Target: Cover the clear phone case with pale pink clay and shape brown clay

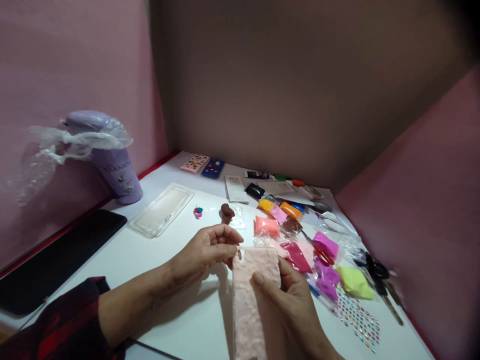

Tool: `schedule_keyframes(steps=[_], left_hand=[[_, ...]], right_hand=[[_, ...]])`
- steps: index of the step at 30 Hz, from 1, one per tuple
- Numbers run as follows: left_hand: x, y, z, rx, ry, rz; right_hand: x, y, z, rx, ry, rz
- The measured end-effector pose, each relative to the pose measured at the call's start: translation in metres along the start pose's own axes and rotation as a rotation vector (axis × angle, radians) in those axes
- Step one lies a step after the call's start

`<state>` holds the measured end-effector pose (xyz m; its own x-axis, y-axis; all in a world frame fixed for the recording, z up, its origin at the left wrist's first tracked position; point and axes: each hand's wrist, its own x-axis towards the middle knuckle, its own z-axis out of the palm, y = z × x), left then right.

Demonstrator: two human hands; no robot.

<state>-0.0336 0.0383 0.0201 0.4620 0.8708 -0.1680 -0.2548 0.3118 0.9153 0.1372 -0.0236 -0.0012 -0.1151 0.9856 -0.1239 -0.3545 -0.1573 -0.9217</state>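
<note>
A phone case (249, 305) coated in lumpy pale pink clay is held upright in front of me, with a small opening near its top left corner. My right hand (296, 295) grips its right side, thumb on the clay face and fingers behind. My left hand (210, 247) pinches the top left corner by the opening; part of a finger shows through the hole. Just beyond the case lies a lump of brown clay (227, 213) beside a small clear wrapper (237, 218). A little multicoloured clay piece (198, 212) sits left of it.
A clear case package (161, 210), black phone-like slab (63, 260) and purple tumbler (118, 172) stand left. Several clay packets (267, 226), red-handled scissors (323, 254), rhinestone stickers (358, 317) and black-handled tools (377, 272) crowd the right. Decorated cases (213, 168) lie at the back.
</note>
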Motion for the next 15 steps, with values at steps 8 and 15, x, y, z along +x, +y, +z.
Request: schedule_keyframes(steps=[8,15], left_hand=[[0.0015,-0.0034,-0.0020,0.060,0.008,0.050],[0.0004,-0.0019,-0.0012,0.033,0.016,0.042]], right_hand=[[-0.0007,-0.0010,0.0007,-0.009,0.005,-0.003],[-0.0005,0.0018,0.0004,0.049,0.007,0.011]])
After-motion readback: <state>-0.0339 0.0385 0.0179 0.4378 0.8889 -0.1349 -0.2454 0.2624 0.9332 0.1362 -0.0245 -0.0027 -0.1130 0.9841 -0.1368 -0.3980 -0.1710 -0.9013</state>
